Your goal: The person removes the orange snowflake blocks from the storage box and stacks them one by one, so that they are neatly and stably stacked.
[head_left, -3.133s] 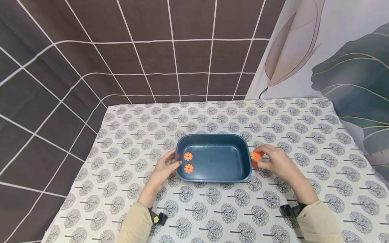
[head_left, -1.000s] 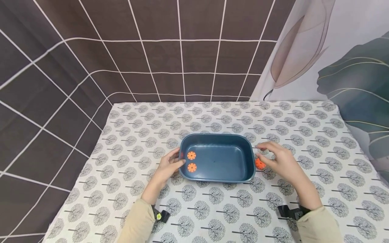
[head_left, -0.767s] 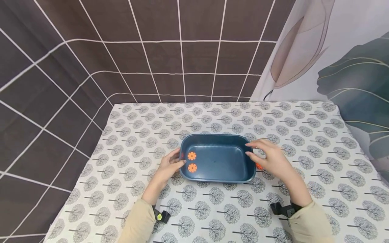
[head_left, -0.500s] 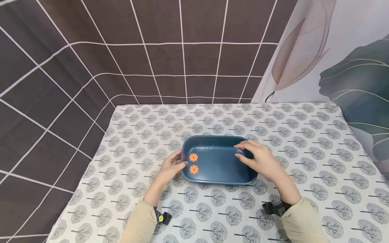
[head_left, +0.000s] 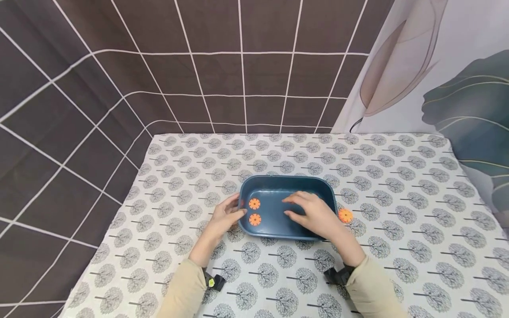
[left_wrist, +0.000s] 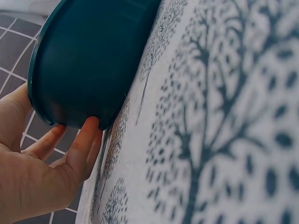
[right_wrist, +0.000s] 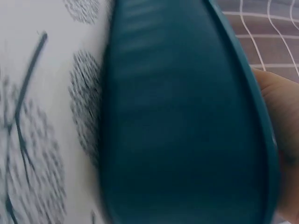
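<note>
A dark blue plastic basin (head_left: 286, 182) stands on the tablecloth. My left hand (head_left: 222, 218) grips its left end, thumb at the rim; in the left wrist view the fingertips press the outer wall. Inside the basin at the left lie two flat, notched orange discs, an upper disc (head_left: 257, 203) and a lower disc (head_left: 258, 219). Another orange disc (head_left: 345, 215) lies outside, by the basin's right end. Over the basin's right half hovers my right hand (head_left: 316, 216), thumb and forefinger apart, nothing between them. The right wrist view is mostly filled by the basin's outer wall (right_wrist: 182, 116).
A white cloth (head_left: 397, 176) with grey tree prints covers the table. Dark fabric (head_left: 214, 31) with white grid lines hangs behind and to the left. A pale leaf-patterned curtain (head_left: 469, 39) hangs at the back right.
My right hand first held an orange disc outside the basin's right end, then let it go there. Fingers spread, it has since moved left over the basin. The left hand keeps its hold.
</note>
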The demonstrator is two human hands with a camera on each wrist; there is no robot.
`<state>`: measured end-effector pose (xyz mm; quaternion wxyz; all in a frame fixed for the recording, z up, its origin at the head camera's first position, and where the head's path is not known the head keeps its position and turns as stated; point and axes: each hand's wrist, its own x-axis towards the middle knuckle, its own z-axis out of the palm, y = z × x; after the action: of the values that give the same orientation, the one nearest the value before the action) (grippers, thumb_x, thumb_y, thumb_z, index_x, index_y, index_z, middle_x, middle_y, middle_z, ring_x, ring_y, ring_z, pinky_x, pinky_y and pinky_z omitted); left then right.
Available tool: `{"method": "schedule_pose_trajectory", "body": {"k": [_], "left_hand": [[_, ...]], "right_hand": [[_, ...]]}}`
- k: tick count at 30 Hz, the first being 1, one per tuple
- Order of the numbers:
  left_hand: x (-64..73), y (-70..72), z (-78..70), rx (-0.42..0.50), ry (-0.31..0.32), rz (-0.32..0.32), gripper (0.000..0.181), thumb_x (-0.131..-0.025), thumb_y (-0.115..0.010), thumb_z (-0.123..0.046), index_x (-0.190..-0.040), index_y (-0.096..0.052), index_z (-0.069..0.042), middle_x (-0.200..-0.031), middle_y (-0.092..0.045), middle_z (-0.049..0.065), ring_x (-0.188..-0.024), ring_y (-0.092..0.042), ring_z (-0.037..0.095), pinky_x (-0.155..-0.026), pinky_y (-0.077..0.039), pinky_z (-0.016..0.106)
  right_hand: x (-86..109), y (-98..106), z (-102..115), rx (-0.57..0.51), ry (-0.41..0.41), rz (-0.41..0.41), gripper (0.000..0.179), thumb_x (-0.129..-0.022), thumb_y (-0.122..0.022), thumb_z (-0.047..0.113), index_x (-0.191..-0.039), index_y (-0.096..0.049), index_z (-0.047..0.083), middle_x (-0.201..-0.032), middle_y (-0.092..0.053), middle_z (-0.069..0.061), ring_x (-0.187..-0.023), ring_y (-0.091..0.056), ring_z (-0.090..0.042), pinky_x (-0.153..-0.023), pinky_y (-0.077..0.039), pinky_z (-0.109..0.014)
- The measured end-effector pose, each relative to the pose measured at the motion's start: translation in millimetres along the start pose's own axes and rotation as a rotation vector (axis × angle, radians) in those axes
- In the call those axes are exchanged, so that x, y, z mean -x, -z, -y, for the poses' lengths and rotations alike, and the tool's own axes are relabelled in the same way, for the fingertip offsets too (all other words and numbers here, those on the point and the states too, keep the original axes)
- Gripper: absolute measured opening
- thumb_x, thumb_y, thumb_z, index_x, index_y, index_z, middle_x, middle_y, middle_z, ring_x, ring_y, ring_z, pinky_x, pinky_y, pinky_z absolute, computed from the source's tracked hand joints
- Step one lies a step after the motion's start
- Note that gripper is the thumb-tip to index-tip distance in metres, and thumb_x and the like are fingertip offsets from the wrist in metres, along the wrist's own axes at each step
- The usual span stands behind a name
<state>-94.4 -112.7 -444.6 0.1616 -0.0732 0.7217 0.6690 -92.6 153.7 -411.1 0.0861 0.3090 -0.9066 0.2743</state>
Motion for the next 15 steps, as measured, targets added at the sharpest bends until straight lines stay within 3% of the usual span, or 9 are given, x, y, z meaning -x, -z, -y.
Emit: {"method": "schedule_pose_trajectory", "body": {"k": [6,15], "left_hand": [[-0.4,1.0,0.0,-0.001,0.007,0.002,0.064,-0.079,-0.067,-0.01,-0.139,-0.044,-0.019,-0.138,-0.046,0.012,-0.119,-0.051,0.027,-0.088,-0.053,0.033],[0.1,0.9,0.6,0.005,-0.017,0.017,0.065,-0.08,-0.066,-0.01,-0.14,-0.042,-0.015,-0.139,-0.045,0.015,-0.119,-0.05,0.029,-0.086,-0.054,0.033]], "right_hand": [[-10.6,-21.3,10.1,0.002,0.06,0.039,0.028,-0.08,-0.073,0.021,-0.106,-0.068,0.012,-0.102,-0.066,0.001,-0.095,-0.063,-0.017,-0.084,-0.054,-0.035],[-23.6,-37.6,24.9,0.009,0.053,0.136,0.034,-0.079,-0.073,0.021,-0.111,-0.066,0.01,-0.102,-0.064,-0.001,-0.093,-0.061,-0.018,-0.082,-0.053,-0.036]]}}
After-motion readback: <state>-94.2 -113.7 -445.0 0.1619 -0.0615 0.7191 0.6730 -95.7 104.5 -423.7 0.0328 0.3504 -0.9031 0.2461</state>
